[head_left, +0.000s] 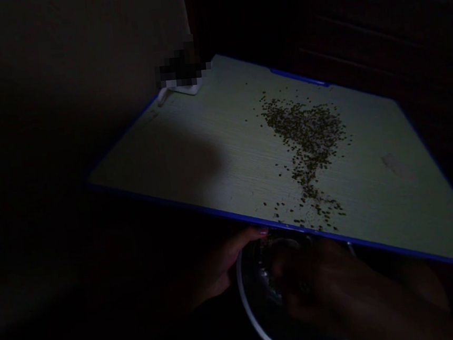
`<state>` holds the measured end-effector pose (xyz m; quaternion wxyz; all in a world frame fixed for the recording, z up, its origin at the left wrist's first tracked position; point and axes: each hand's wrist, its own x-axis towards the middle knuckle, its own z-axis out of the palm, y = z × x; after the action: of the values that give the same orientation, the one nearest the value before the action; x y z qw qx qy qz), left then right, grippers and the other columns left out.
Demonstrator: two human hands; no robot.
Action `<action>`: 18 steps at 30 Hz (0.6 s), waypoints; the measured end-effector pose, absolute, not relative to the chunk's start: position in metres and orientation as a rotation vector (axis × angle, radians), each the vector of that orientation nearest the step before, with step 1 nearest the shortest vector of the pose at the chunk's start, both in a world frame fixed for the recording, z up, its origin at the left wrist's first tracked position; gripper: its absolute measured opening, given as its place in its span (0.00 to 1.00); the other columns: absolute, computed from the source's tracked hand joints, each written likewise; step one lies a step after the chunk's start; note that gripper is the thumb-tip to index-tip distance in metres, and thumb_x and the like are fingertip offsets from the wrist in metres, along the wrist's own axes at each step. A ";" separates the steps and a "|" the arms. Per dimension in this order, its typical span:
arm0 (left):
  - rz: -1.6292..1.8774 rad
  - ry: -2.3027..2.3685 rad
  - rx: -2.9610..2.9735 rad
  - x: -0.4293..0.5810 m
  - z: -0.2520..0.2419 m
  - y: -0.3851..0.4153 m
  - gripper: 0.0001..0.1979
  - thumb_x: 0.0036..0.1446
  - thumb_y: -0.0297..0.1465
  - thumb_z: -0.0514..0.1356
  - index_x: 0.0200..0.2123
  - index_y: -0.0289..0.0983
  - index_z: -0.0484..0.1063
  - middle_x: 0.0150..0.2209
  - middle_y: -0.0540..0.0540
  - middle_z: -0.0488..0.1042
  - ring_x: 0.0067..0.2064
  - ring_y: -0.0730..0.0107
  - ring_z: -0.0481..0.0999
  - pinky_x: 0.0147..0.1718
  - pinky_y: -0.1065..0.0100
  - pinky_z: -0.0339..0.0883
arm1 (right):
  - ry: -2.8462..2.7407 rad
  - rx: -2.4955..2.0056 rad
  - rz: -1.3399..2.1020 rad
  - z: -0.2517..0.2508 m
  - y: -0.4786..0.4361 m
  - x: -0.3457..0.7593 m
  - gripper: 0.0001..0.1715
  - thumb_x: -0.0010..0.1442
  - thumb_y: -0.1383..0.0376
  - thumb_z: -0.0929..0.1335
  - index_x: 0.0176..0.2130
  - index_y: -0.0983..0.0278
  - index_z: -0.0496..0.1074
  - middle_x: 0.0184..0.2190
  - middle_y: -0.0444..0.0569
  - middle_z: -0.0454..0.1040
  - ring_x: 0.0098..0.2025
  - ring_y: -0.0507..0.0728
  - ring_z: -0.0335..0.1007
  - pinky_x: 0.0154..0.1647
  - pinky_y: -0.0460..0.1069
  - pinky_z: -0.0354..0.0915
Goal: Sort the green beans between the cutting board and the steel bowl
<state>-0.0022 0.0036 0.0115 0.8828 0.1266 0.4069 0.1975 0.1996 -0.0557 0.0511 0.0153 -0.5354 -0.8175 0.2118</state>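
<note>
In dim light, a metal bowl (248,303) with a bright rim sits just under the near edge of a white board-like tabletop (197,194) edged in blue. My left hand (223,268) grips the bowl's left side, its thumb reaching up by the blue edge. Over the bowl's opening is my right hand (319,278), dark and smeared; whether its fingers hold anything is hidden. Small greenish-brown seeds or beans (310,131) lie scattered on the top, a heap trailing down toward the edge above the bowl. The bowl's contents are too dark to make out.
A small white object (185,89) with a blurred-out patch over it rests at the far left corner of the top. A pale wall (81,55) rises on the left. Dark wooden-looking furniture (358,47) stands behind. A faint pinkish mark (397,166) shows on the right.
</note>
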 end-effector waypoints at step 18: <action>0.383 0.950 0.387 -0.006 0.032 0.006 0.19 0.37 0.45 0.84 0.27 0.39 0.87 0.31 0.42 0.85 0.35 0.63 0.80 0.38 0.69 0.77 | -1.500 -2.435 0.170 0.119 -0.017 0.429 0.21 0.70 0.50 0.72 0.54 0.60 0.79 0.38 0.49 0.82 0.27 0.52 0.71 0.29 0.50 0.68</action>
<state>-0.0062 0.0059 0.0325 0.8538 0.1840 0.4517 0.1821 0.4290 -0.0169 0.1186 0.1381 -0.8418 -0.5185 0.0588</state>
